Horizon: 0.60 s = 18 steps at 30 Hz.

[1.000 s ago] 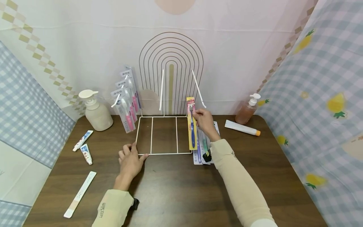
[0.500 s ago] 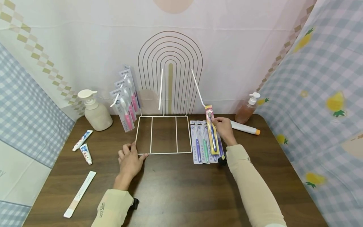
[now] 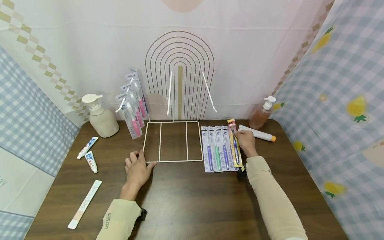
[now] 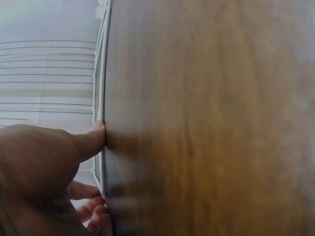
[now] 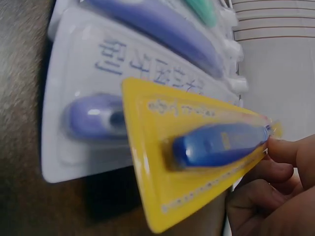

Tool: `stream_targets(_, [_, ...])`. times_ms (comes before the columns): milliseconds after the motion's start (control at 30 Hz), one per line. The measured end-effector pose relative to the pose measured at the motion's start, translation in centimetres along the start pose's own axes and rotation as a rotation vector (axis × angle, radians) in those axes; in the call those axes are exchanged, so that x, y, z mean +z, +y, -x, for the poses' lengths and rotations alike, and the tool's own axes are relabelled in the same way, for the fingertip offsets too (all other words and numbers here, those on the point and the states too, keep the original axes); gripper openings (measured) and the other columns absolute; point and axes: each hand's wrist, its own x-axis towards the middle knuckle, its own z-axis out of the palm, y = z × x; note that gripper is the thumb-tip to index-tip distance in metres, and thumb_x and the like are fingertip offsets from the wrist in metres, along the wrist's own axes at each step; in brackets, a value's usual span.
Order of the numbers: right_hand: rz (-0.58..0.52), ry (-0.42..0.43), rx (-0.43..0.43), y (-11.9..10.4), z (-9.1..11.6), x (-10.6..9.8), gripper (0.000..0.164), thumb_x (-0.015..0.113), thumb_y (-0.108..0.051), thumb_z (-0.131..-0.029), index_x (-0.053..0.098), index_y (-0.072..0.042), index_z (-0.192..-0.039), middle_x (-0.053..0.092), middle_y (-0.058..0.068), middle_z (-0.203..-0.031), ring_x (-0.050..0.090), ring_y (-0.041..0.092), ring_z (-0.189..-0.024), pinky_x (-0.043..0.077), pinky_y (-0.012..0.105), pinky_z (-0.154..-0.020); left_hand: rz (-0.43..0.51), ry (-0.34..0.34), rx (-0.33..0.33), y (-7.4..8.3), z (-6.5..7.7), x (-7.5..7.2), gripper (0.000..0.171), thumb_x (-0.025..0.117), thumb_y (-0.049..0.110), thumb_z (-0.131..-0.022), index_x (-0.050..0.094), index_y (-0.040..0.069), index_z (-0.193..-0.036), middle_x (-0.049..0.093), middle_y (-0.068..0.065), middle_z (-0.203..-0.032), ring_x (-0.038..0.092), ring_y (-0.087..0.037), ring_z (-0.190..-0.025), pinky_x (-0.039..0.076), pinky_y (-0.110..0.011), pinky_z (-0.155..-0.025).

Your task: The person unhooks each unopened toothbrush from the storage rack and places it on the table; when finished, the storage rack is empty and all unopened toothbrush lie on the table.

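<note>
My right hand (image 3: 246, 141) pinches a yellow-backed toothbrush pack (image 3: 235, 150) with a blue brush inside, near its upper edge. In the right wrist view this pack (image 5: 202, 147) is tilted and partly covers a white toothbrush pack (image 5: 88, 93). Several white packs (image 3: 217, 150) with purple and green toothbrushes lie side by side left of the yellow one. My left hand (image 3: 137, 171) rests at the front left corner of a white wire rack (image 3: 174, 161). In the left wrist view the thumb (image 4: 93, 140) presses on the rack's front bar, with the other fingers at the corner.
Pink toothbrush packs (image 3: 132, 115) hang on the rack's left hook; two other hooks (image 3: 209, 91) stick out bare. A pump bottle (image 3: 103, 121), small toothpaste tubes (image 3: 91, 161) and a long sachet (image 3: 85, 204) are at left. A white tube (image 3: 258, 133) and amber bottle (image 3: 260, 116) are at right.
My right hand has carried the yellow toothbrush pack rightward and down from beside the right hook to the right end of the row of white packs. The left hand has stayed in place.
</note>
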Motion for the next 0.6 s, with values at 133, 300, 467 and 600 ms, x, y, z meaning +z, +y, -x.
stream_targets(133, [0.04,-0.003,0.02,0.7,0.0,-0.2,0.043,0.067,-0.036,-0.114,0.083,-0.003,-0.136,0.081,0.018,-0.13,0.071,0.025,-0.109,0.056,0.035,-0.089,-0.004,0.001,-0.004,0.2,0.1,-0.2,0.084,0.074,0.028,-0.111,0.032,-0.013,-0.172,0.032,-0.037,-0.162,0.032,-0.06,-0.137,0.033,-0.072,-0.116])
stream_targets(300, [0.04,-0.028,0.04,1.0,0.2,-0.4,0.043,0.066,-0.036,-0.114,0.082,-0.003,-0.138,0.08,0.019,-0.132,0.071,0.028,-0.11,0.058,0.038,-0.091,0.003,0.012,-0.003,0.1,0.2,-0.1,0.085,0.075,0.027,-0.111,0.032,-0.014,-0.171,0.032,-0.038,-0.162,0.032,-0.061,-0.136,0.032,-0.073,-0.114])
stream_targets(467, [0.035,-0.038,0.058,1.2,0.3,-0.5,0.041,0.066,-0.033,-0.114,0.082,-0.002,-0.137,0.08,0.02,-0.132,0.071,0.027,-0.107,0.057,0.034,-0.085,-0.008,-0.019,-0.017,0.2,0.1,-0.3,0.085,0.071,0.03,-0.113,0.028,-0.011,-0.174,0.03,-0.036,-0.163,0.03,-0.06,-0.139,0.032,-0.073,-0.117])
stream_targets(600, [0.022,-0.042,0.062,1.4,0.2,-0.5,0.041,0.067,-0.032,-0.114,0.082,0.0,-0.135,0.08,0.021,-0.128,0.072,0.025,-0.1,0.057,0.031,-0.078,0.009,-0.001,-0.01,0.0,0.0,-0.1,0.085,0.073,0.03,-0.112,0.031,-0.012,-0.173,0.031,-0.037,-0.162,0.03,-0.06,-0.137,0.032,-0.073,-0.115])
